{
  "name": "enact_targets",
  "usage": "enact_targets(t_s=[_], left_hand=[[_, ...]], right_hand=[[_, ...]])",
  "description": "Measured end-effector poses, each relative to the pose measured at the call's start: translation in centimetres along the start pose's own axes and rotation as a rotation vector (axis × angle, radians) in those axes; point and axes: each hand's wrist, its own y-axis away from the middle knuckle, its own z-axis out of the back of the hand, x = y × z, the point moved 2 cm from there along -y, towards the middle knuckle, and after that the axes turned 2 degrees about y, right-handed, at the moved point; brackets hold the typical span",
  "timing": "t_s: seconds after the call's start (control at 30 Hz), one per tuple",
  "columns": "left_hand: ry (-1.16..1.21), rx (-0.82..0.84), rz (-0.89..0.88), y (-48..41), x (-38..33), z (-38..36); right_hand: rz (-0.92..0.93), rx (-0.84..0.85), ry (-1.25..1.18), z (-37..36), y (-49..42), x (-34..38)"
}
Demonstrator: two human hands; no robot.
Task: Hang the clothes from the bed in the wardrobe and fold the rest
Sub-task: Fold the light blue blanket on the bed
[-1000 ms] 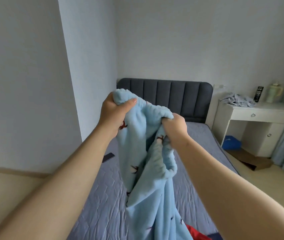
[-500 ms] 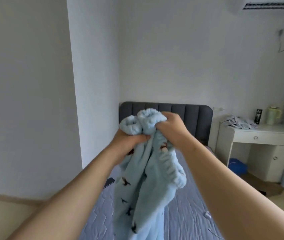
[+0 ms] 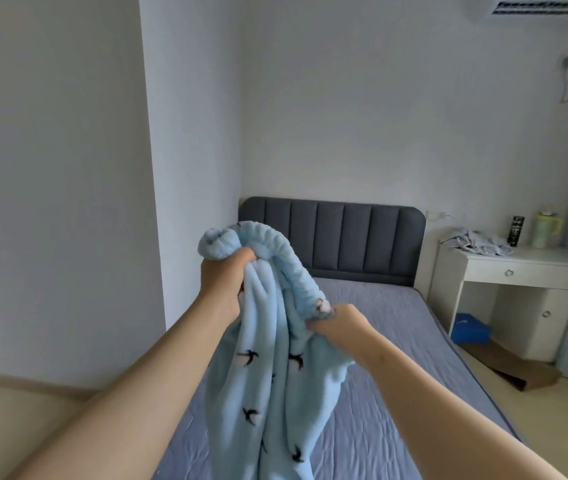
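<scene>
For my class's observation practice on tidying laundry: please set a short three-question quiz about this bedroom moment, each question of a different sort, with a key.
1. True or false: the left hand grips the blue fleece garment higher up than the right hand does.
2. What sits under the white desk? A) a blue box B) a red basket C) a pair of shoes
3. Fill in: the garment hangs above the ____, which has a dark grey headboard.

Key: 1 true; 2 A; 3 bed.
</scene>
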Motion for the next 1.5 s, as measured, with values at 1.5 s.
enact_targets(t_s=[1.5], left_hand=[[-1.016,0.692,0.087,-2.4,10.9,9.9]], right_hand=[[-0.293,-0.171,-0.375,1.1,2.0,-10.4]])
